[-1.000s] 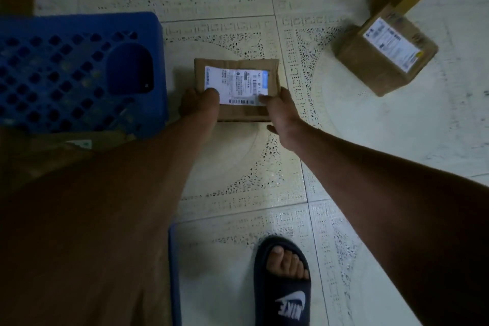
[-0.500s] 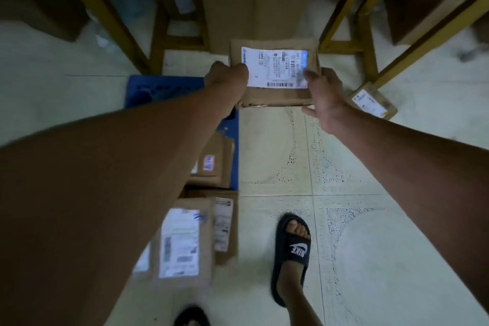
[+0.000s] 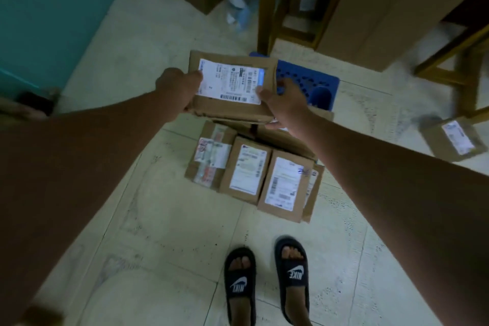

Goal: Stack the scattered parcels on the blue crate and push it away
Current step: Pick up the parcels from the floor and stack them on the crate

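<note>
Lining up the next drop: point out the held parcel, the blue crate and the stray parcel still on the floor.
held parcel (image 3: pixel 232 82): head view, on its white label.
blue crate (image 3: pixel 304 78): head view, on its perforated top.
stray parcel (image 3: pixel 453 140): head view, on its cardboard top at far right.

My feed is dim and greenish overall, with no clear light source I can place. The two bare forearms filling the lower left and right of the frame read as dark, almost featureless masses. The white shipping label (image 3: pixel 230 80) on the held brown cardboard parcel (image 3: pixel 232 87) is the brightest patch, with a bluish glare at its right end. Motion blur smears the small brown box (image 3: pixel 453 139) at the right edge and the yellow wooden legs (image 3: pixel 267 5) up top. Wide-angle stretch bends the edges.
</note>
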`<state>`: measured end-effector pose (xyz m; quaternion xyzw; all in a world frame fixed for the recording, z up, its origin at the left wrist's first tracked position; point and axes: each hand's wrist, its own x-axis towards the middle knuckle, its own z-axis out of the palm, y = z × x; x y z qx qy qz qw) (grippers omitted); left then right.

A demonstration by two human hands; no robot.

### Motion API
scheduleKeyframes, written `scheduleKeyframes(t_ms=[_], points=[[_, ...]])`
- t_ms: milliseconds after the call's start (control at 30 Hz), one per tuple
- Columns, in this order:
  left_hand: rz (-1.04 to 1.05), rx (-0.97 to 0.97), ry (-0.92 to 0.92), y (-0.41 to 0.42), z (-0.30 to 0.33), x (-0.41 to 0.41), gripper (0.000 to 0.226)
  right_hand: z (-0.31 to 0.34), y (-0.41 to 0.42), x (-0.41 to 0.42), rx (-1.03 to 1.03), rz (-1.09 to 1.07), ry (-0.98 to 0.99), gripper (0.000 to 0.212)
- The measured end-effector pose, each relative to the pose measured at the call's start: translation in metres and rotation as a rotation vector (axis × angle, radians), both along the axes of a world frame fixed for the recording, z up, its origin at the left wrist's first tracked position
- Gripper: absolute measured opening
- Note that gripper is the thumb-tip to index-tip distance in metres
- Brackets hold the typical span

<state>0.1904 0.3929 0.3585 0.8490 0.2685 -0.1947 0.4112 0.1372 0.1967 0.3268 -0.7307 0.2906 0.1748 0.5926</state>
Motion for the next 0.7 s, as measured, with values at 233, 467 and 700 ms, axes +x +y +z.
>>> scheduleKeyframes(t_ms=[233,467,700], points=[[0.268,-0.222,0.092,0.063,-0.044,-0.078,0.052,-0.039,0.058,-0.013,-0.183,0.223,-0.039,0.044],[0.655,-0.346,0.087,0.056,-0.097,-0.131,0.07,-0.065,0.098,0.019,-0.432,0.636,-0.201,0.027],[0.791,-0.373,0.191,0.03,-0.138,-0.148,0.068,-0.098,0.093,0.028,-0.389,0.858,-0.118,0.048]])
